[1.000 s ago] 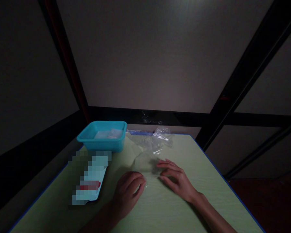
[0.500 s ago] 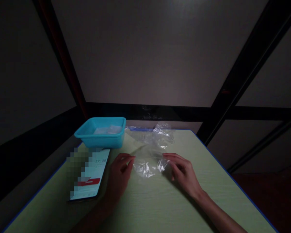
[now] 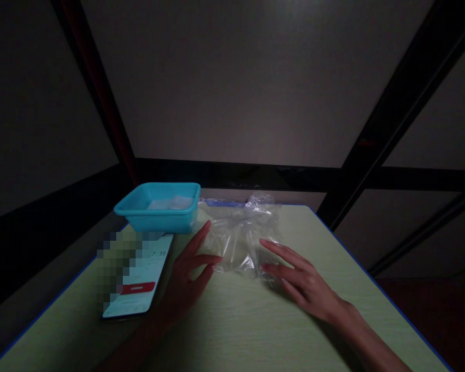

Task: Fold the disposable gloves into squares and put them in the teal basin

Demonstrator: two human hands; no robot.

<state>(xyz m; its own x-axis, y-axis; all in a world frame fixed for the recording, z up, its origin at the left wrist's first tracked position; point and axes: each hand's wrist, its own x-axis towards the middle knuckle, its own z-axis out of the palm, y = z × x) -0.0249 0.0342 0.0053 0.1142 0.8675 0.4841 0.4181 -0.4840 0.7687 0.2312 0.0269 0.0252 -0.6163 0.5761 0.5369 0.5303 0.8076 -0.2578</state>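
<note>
A crumpled clear plastic bag [image 3: 238,243] lies on the pale green table [image 3: 256,330], between my two hands. My left hand [image 3: 188,276] rests at the bag's left edge with its fingers stretched out and touching the plastic. My right hand [image 3: 300,279] lies at the bag's right edge, fingers spread and flat, fingertips on the plastic. Neither hand grips anything. More clear plastic [image 3: 261,204] is bunched at the table's far edge behind the bag.
A turquoise plastic tub [image 3: 158,214] with something pale inside stands at the back left. A phone with a lit screen [image 3: 137,281] lies left of my left hand. The table has a blue edge [image 3: 372,276]; dark metal bars and a wall stand behind.
Both hands moved forward and opened out from a curled pose. The small crumpled bag between them now lies spread wider and farther from me.
</note>
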